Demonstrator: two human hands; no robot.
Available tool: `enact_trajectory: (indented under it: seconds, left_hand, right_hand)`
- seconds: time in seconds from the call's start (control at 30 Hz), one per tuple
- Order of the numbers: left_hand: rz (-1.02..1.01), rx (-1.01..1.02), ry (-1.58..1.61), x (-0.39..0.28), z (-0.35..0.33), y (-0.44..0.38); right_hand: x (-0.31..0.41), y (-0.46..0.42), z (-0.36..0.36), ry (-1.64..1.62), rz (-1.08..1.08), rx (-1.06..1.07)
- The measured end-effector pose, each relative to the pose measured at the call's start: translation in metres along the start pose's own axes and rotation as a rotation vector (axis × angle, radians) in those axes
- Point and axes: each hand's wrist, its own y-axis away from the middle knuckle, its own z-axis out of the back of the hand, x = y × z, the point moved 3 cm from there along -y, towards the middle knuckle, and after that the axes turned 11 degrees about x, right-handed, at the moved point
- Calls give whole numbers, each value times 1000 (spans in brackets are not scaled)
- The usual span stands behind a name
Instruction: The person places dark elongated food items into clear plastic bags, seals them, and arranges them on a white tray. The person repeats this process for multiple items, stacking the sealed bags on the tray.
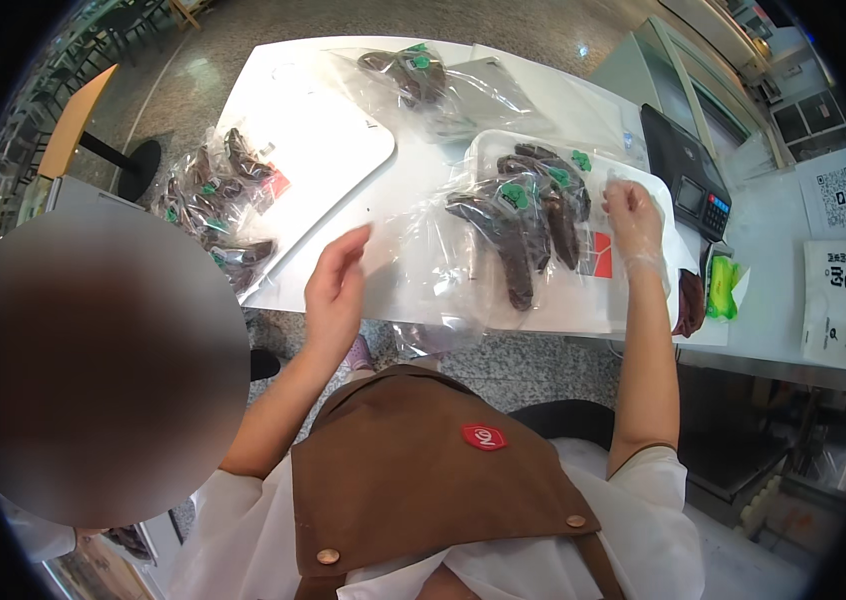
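Note:
My left hand (336,281) is bare and hovers over the front of the white table (393,202), fingers loosely curled and holding nothing. My right hand (629,217) wears a clear plastic glove. Its fingers are bent over the right part of a white tray (652,187); whether they pinch any film is unclear. Left of it, clear plastic bags (423,247) hold dark brown, elongated food pieces (516,262). They bear green stickers (514,196) and overlap the tray. A red-and-white card (597,255) shows beside them.
More bagged dark pieces lie on a white board (318,142) at left and at the table's back (415,75). A black payment terminal (685,172), a green packet (723,289) and a printed-code sheet (839,195) are at right. Another person, blurred (96,367), is close on my left.

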Motion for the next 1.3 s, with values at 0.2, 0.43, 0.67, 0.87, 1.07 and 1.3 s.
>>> enact_trajectory:
  seconds: [0.2, 0.43, 0.67, 0.87, 1.07, 1.3]
  left_hand:
    - [-380, 299, -748, -33, -76, -87]
    - [-366, 283, -673, 12, -112, -94]
    - [-238, 179, -678, 3, -47, -77]
    - [-55, -261, -1056, 8, 124, -61]
    - [434, -286, -1059, 13, 219, -93]
    - [510, -194, -976, 43, 241, -122]
  right_hand:
    - [19, 21, -16, 240, 120, 23]
    - [14, 28, -18, 84, 183, 65]
    - [38, 31, -27, -182, 197, 58]
    - [122, 26, -55, -378, 208, 245]
    - [230, 2, -206, -216, 272, 856]
    - [244, -27, -398, 481, 425, 706]
